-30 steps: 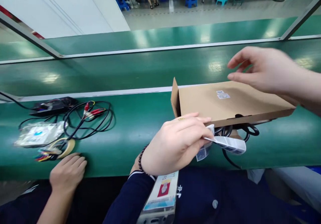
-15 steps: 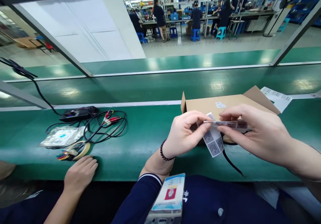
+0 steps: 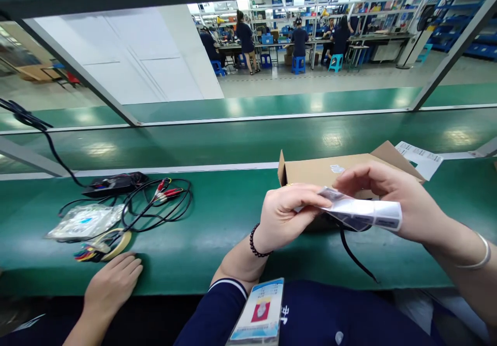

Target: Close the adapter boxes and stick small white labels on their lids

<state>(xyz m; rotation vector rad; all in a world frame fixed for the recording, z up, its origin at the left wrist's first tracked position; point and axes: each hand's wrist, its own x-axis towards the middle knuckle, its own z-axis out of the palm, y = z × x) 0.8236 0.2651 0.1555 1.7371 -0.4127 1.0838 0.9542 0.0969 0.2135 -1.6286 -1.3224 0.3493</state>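
Observation:
My left hand [image 3: 289, 214], a beaded band on its wrist, pinches the left end of a strip of printed labels [image 3: 361, 212] between thumb and fingers. White backing faces me along much of the strip, and its right end curls loosely. Around the strip from behind bends my right hand [image 3: 392, 196]; its fingers are curled at the strip's upper edge, while its thumb is mostly hidden. Just beyond both hands sits an open cardboard box [image 3: 322, 169] with a small white label on it. A black strap or cable [image 3: 355, 258] trails out below the strip.
A sheet of labels [image 3: 421, 159] lies by the box's right flap. To the left are coiled black cables [image 3: 186, 206] with red and white plugs, a black device [image 3: 116, 183], a clear bag [image 3: 87, 221] and a tape roll [image 3: 120, 245]. A co-worker's hand [image 3: 114, 279] rests at the table edge.
The label strip has turned so its white backing shows, and its printed face is mostly out of sight. My right hand has shifted behind it. My left hand keeps its pinch.

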